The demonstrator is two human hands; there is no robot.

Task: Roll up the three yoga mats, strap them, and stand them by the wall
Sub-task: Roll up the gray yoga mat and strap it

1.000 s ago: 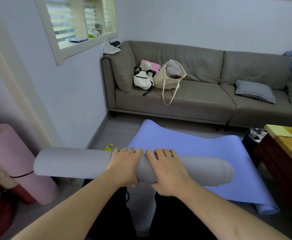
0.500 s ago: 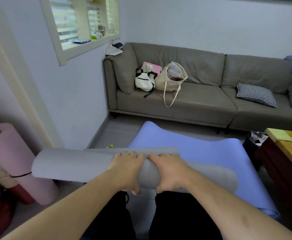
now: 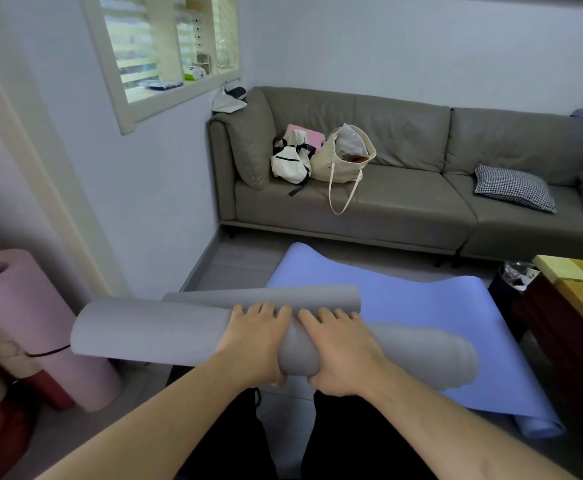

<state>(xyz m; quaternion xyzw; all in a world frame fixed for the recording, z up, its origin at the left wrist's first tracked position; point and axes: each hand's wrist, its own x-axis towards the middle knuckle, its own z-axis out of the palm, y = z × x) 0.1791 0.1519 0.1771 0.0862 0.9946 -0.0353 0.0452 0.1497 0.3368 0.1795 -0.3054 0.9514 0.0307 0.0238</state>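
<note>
Your left hand (image 3: 253,344) and your right hand (image 3: 340,351) sit side by side on the grey foam yoga mat (image 3: 165,330), which is rolled into a long tube and lies across in front of you above your dark trousers (image 3: 283,438). Both hands grasp the roll: the fingers are curled over its top and the thumbs go under it. The two hands are close to each other and nearly touch at the middle of the roll. Just beyond your fingertips a loose flap of the same grey mat stands out, not yet wrapped in. To the right of your right hand the roll ends in an uneven, stepped end.

Under and beyond the roll, the light blue foam yoga mat (image 3: 421,299) lies flat on the floor, with its near right corner curled into a small roll.

Far to the left of your left hand, the pink rolled yoga mat (image 3: 30,313) leans by the wall with a thin dark strap (image 3: 48,351) around it.

Well beyond your hands stands the grey leather sofa (image 3: 404,209) with a cream canvas tote bag (image 3: 343,157) on it. To the right of your right hand is the corner of a dark wooden desk (image 3: 574,299)
</note>
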